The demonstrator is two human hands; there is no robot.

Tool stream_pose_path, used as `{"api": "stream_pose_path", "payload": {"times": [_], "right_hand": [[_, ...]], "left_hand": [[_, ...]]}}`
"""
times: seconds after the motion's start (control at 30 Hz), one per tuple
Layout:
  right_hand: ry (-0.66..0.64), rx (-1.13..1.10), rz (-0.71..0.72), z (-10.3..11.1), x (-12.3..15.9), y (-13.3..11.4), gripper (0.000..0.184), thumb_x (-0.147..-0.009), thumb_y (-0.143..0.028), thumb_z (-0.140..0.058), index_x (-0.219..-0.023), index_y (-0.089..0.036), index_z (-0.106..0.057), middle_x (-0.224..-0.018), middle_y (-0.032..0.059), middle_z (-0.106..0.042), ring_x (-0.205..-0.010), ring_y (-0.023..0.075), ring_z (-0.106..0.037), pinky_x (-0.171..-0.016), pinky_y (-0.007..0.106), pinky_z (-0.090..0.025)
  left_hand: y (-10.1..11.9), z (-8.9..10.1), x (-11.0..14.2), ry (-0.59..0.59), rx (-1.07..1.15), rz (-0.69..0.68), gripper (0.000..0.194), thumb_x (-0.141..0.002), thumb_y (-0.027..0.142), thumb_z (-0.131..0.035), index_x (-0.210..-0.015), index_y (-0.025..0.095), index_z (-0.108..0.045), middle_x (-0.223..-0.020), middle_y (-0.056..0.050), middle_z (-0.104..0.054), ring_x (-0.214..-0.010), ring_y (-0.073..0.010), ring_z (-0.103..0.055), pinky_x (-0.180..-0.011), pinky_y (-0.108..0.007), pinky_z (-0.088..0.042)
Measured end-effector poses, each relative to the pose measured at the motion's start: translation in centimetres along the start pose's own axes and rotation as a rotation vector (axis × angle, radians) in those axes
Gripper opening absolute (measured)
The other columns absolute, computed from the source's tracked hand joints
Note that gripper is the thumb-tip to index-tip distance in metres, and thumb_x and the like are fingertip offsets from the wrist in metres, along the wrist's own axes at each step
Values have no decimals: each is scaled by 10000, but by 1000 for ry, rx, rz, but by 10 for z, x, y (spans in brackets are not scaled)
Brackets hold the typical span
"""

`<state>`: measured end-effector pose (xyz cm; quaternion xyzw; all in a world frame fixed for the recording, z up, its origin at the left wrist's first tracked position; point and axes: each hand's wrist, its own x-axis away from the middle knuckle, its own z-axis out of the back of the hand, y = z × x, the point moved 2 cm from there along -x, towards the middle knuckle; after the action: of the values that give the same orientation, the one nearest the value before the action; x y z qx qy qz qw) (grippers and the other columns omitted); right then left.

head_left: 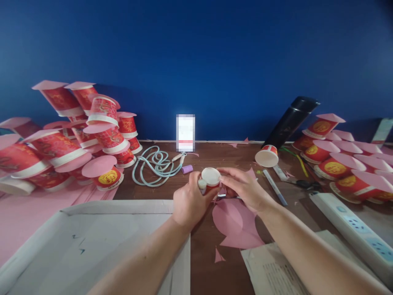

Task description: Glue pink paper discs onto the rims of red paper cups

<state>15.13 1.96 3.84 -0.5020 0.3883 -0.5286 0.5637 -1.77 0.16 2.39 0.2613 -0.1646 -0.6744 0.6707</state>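
Note:
A red paper cup point(211, 177) is held upside down over the table, its pale round base facing up. Round its left side my left hand point(192, 200) is closed, and a small whitish cylinder, perhaps a glue stick point(202, 184), shows between the fingers and the cup. The fingers of my right hand point(241, 184) are bent against the cup's right side, their tips partly hidden. Just below the hands lies pink paper point(236, 223) with a round piece on it. A purple cap point(187, 169) rests on the table behind my left hand.
Red cups with pink discs are stacked at left point(106, 139) and right point(344, 168). A white box lid point(116, 241) fills the front left. Around are a coiled cable point(158, 166), lit phone point(185, 133), black flask point(290, 121), loose cup point(266, 157), cutter point(274, 187) and power strip point(353, 229).

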Motion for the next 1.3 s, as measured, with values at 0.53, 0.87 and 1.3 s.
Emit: {"api": "stream_pose_path", "payload": {"times": [0.53,0.87,1.3], "right_hand": [[-215,-570,-374,7,-3,2,401,-687,-170,-668,-1082,-238,-666,-677,-25,-540,-536,67,-441,-516,205,-512],[-197,-809,-488,4,1,1,535,-663,-49,-589,-1147,-276,-622,-665,-35,-586,-555,78,-536,-642,297,-574],[-152,-944,-496,-3,5,-7,399,-647,-59,-550,-975,-246,-678,-598,-31,-533,-524,78,-476,-647,346,-545]], "left_hand": [[-4,1,-7,-124,326,-167,590,-726,445,-693,-1277,323,-518,-1120,3,-702,-982,-229,-665,-790,-316,-504],[-4,-3,3,192,-73,-464,527,-806,414,-588,-1309,296,-486,-958,-2,-737,-694,-177,-679,-608,-270,-455],[-3,4,7,321,-154,-618,478,-835,384,-560,-1293,263,-491,-784,25,-716,-624,-155,-654,-554,-268,-397]]}}
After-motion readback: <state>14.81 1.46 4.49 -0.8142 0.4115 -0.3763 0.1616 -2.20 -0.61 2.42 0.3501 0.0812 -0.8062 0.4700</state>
